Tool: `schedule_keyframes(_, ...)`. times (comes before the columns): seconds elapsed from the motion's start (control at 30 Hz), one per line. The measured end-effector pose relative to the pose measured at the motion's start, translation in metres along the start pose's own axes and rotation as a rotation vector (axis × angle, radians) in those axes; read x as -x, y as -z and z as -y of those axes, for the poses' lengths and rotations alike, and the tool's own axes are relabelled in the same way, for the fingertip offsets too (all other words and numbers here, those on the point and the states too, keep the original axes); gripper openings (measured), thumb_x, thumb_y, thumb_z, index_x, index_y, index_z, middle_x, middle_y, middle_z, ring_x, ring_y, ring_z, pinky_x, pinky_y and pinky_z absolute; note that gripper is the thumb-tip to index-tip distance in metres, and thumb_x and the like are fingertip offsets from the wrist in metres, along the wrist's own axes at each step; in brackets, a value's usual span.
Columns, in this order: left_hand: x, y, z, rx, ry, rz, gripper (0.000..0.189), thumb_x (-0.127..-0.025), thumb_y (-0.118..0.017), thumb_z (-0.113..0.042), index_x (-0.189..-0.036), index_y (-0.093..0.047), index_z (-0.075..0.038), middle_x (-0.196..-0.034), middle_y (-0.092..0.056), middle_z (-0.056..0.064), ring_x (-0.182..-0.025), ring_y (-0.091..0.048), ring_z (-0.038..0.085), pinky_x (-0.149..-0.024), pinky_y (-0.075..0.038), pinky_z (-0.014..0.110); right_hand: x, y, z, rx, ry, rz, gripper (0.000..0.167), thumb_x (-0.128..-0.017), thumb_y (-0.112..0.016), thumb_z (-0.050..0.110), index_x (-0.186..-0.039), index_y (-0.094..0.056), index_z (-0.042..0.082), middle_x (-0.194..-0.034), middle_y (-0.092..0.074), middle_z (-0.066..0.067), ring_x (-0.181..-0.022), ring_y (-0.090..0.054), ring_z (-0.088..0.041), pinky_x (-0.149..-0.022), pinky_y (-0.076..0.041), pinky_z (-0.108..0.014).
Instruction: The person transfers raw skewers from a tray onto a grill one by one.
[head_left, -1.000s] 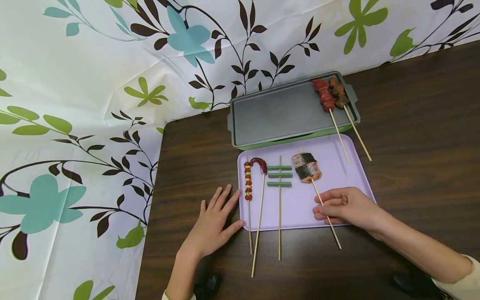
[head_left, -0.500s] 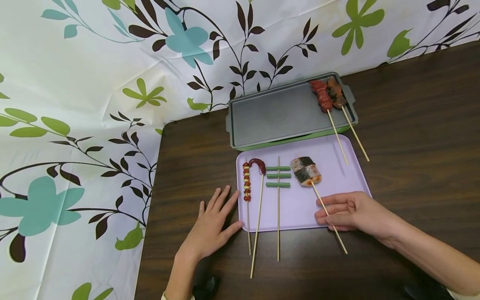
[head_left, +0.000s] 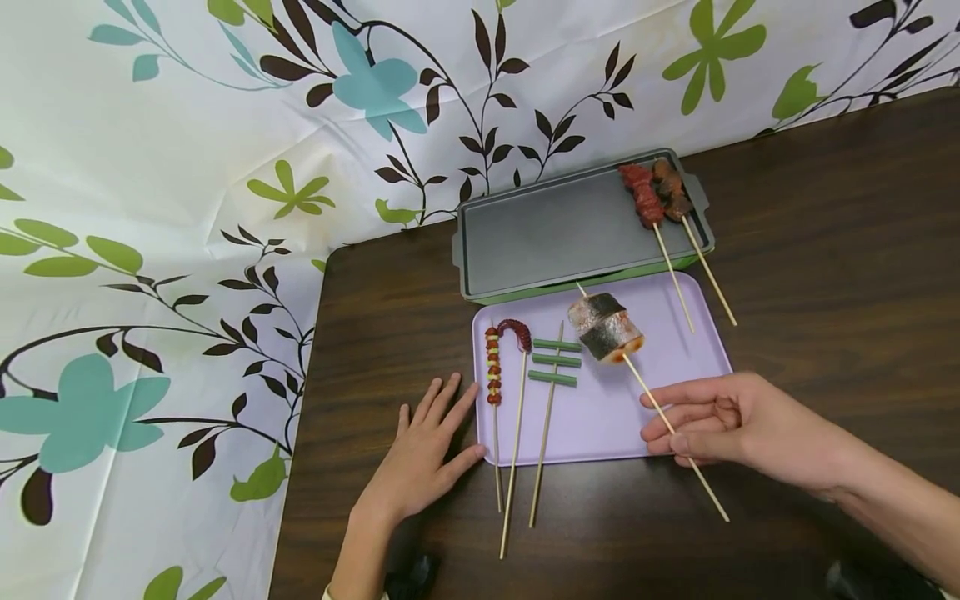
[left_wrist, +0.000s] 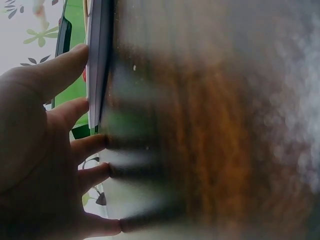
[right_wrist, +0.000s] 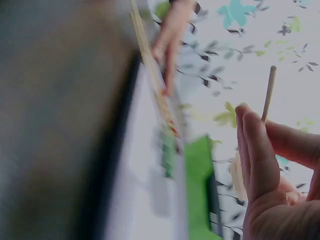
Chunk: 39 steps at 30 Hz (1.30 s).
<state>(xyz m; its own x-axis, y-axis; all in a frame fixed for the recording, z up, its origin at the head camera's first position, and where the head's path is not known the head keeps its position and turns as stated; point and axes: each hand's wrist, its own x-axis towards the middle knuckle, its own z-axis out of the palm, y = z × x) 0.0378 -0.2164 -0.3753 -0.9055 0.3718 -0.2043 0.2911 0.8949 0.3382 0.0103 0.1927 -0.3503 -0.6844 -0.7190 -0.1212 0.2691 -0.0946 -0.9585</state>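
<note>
My right hand (head_left: 738,421) pinches the stick of a fish skewer (head_left: 607,327), chunky pieces with dark and silvery skin, held above the lilac tray (head_left: 600,417). In the right wrist view the stick (right_wrist: 270,95) rises between thumb and fingers. Spread on the table, my left hand (head_left: 427,454) has its thumb and fingertips at the tray's left edge; the left wrist view shows them against the tray's side (left_wrist: 97,75). Left of the fish lie a skewer of green stalks (head_left: 555,367), a dark red tentacle skewer (head_left: 519,332) and a red-and-yellow skewer (head_left: 493,367).
Behind the tray stands a grey grill plate (head_left: 547,225) on a green base. At its right end rest a red meat skewer (head_left: 643,193) and a brown meat skewer (head_left: 672,190), sticks jutting over the tray. A patterned cloth (head_left: 292,108) hangs behind the dark wooden table (head_left: 825,250).
My right hand has raised the fish skewer off the tray and shifted right with it. The green stalk skewer has tilted, its lower end swinging left. My left hand has stayed put.
</note>
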Motion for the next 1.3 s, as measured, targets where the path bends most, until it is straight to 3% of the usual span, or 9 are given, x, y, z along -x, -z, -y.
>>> schedule_keyframes(0.1, 0.000, 0.000, 0.000, 0.002, -0.001, -0.003, 0.072, -0.096, -0.049, -0.058, -0.157, -0.017, -0.036, -0.164, -0.012, -0.003, -0.150, -0.006, 0.026, -0.106, -0.012, 0.074, -0.005, 0.009, 0.020, 0.081, 0.034, -0.024, 0.046, -0.096, -0.054, -0.008, -0.139, -0.039, -0.017, -0.116, -0.068, -0.022, -0.104, -0.067, -0.032, -0.078, -0.056, -0.039)
schedule_keyframes(0.2, 0.001, 0.000, -0.001, 0.004, -0.001, -0.002, 0.072, -0.097, -0.049, -0.058, -0.157, -0.017, -0.036, -0.164, -0.012, -0.003, -0.150, -0.005, 0.027, -0.106, -0.011, 0.074, -0.013, 0.020, 0.037, 0.147, 0.020, -0.106, 0.048, -0.095, -0.057, -0.006, -0.140, -0.041, -0.014, -0.115, -0.069, -0.020, -0.104, -0.068, -0.029, -0.078, -0.057, -0.037)
schedule_keyframes(0.43, 0.002, 0.000, 0.000, 0.008, -0.001, -0.006, 0.073, -0.096, -0.050, -0.058, -0.157, -0.018, -0.036, -0.164, -0.013, -0.002, -0.150, -0.006, 0.027, -0.105, -0.012, 0.074, -0.047, 0.041, 0.061, 0.178, -0.104, -0.285, 0.054, -0.092, -0.067, 0.003, -0.139, -0.044, -0.011, -0.111, -0.072, -0.012, -0.101, -0.070, -0.022, -0.078, -0.057, -0.035)
schedule_keyframes(0.73, 0.001, -0.002, 0.000, 0.021, -0.004, 0.000, 0.072, -0.096, -0.049, -0.059, -0.157, -0.018, -0.035, -0.164, -0.012, -0.002, -0.150, -0.005, 0.026, -0.105, -0.012, 0.075, -0.085, 0.059, 0.070, 0.158, -0.220, -0.357, 0.055, -0.093, -0.067, 0.004, -0.140, -0.042, -0.011, -0.108, -0.072, -0.013, -0.099, -0.070, -0.021, -0.082, -0.055, -0.038)
schedule_keyframes(1.07, 0.001, 0.002, 0.000, 0.012, -0.007, 0.008, 0.073, -0.096, -0.050, -0.058, -0.157, -0.019, -0.036, -0.164, -0.013, -0.002, -0.150, -0.006, 0.026, -0.105, -0.013, 0.075, -0.105, 0.070, 0.069, 0.054, -0.223, -0.373, 0.052, -0.095, -0.062, -0.001, -0.141, -0.040, -0.012, -0.106, -0.073, -0.008, -0.096, -0.071, -0.016, -0.083, -0.055, -0.033)
schedule_keyframes(1.3, 0.000, 0.001, 0.001, 0.012, -0.005, 0.006, 0.072, -0.096, -0.049, -0.059, -0.157, -0.018, -0.036, -0.164, -0.012, -0.003, -0.150, -0.005, 0.026, -0.105, -0.012, 0.074, -0.108, 0.073, 0.068, 0.062, -0.216, -0.391, 0.055, -0.096, -0.061, 0.000, -0.143, -0.035, -0.013, -0.103, -0.074, -0.005, -0.096, -0.071, -0.016, -0.082, -0.055, -0.032)
